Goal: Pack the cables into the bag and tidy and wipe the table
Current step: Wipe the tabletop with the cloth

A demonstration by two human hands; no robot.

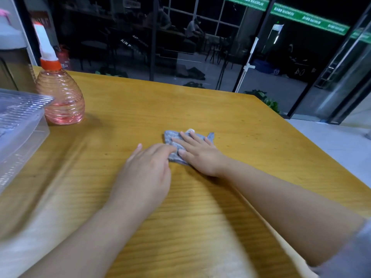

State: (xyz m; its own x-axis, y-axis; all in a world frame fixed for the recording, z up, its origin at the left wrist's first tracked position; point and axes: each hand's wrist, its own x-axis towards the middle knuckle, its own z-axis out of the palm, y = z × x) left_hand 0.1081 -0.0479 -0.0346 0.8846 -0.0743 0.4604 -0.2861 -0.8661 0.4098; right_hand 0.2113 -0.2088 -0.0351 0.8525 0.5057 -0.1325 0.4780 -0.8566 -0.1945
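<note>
Beside box (22,125), pink-liquid spray bottle (60,93).

Dark glass wall (180,37) — pale floor (331,141)

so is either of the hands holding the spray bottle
No, the spray bottle stands alone at the table's far left while both hands, left and right, rest on the grey cloth.

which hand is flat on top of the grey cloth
The right hand: its straight fingers lie across the grey cloth. The left hand only meets its near edge.
</note>
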